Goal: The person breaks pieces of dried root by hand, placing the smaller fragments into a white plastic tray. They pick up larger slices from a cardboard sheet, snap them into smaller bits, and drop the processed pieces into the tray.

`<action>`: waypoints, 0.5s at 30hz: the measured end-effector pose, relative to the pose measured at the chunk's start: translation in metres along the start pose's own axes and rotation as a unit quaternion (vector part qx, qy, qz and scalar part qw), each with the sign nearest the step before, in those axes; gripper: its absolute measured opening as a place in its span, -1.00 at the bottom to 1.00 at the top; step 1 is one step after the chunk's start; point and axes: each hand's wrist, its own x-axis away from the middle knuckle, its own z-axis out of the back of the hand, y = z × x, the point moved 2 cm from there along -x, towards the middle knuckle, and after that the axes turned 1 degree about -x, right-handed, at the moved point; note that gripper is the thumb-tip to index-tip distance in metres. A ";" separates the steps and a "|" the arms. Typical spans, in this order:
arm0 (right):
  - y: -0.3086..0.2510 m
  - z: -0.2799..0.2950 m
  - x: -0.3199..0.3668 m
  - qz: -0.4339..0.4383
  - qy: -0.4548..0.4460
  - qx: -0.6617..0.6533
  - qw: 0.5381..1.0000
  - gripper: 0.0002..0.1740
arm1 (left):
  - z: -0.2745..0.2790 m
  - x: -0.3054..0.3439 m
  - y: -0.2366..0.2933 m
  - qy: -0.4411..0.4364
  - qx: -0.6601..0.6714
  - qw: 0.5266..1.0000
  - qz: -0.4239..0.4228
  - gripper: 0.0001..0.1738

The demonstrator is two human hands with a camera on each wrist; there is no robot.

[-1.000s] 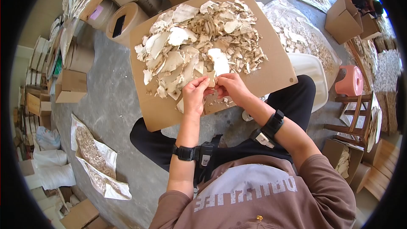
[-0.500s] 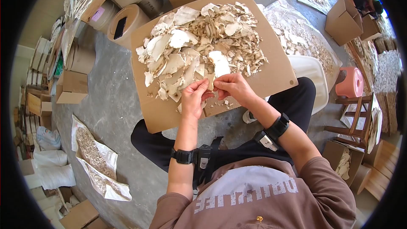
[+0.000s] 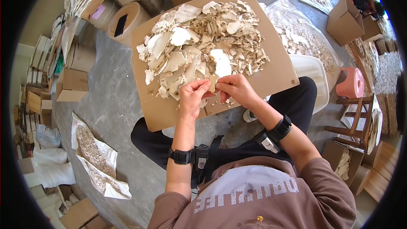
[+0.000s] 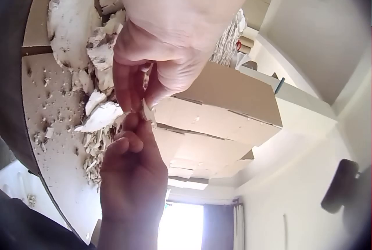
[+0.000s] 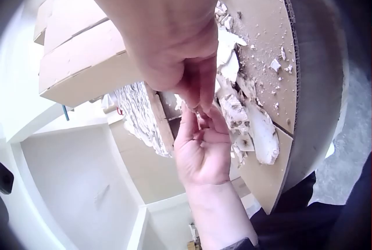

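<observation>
Both hands meet over the near edge of a cardboard sheet [image 3: 271, 80]. My left hand [image 3: 195, 97] pinches a small pale flake [image 3: 213, 83] between thumb and fingers, and my right hand [image 3: 238, 90] pinches its right side. In the left wrist view the flake [image 4: 148, 112] shows between the fingertips of the left hand [image 4: 163, 58] and right hand [image 4: 135, 168]. The right wrist view shows the fingertips together, the flake largely hidden. Beyond the hands lies a heap of dried, brown-edged pale pieces [image 3: 174, 61], with a bright white piece [image 3: 221, 62] just behind the fingers.
A round drum [image 3: 129, 21] with a dark phone stands at the back left. On the right are a white tub [image 3: 311, 76], a pink stool [image 3: 350, 82] and a wooden chair [image 3: 354, 118]. A sack of fragments [image 3: 95, 152] lies on the floor at left. Another person crouches far right.
The left hand has shifted slightly left and its wrist has turned a little. Both hands still pinch the flake, which shows more clearly between them. The heap looks unchanged.
</observation>
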 end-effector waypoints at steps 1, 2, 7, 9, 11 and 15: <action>-0.002 -0.001 0.002 0.010 0.006 0.016 1.000 -0.81 | 0.000 0.001 0.000 0.000 0.000 1.000 0.001 -0.84; -0.004 -0.002 0.003 0.021 0.012 0.031 0.999 -0.81 | 0.000 0.002 0.001 0.000 -0.005 1.000 -0.006 -0.84; 0.003 -0.002 0.002 0.026 0.042 0.020 0.999 -0.81 | -0.001 0.002 -0.001 -0.017 -0.013 1.000 -0.020 -0.84; 0.006 0.000 0.003 0.028 0.049 0.021 0.998 -0.80 | -0.003 0.003 -0.003 -0.026 -0.002 1.000 0.002 -0.84; 0.006 0.000 0.003 0.034 0.068 0.036 0.996 -0.81 | -0.009 0.003 -0.003 -0.034 0.012 0.999 0.026 -0.85; 0.008 -0.003 -0.006 0.039 0.100 -0.061 0.992 -0.79 | -0.007 -0.005 -0.011 -0.041 0.129 0.987 0.088 -0.85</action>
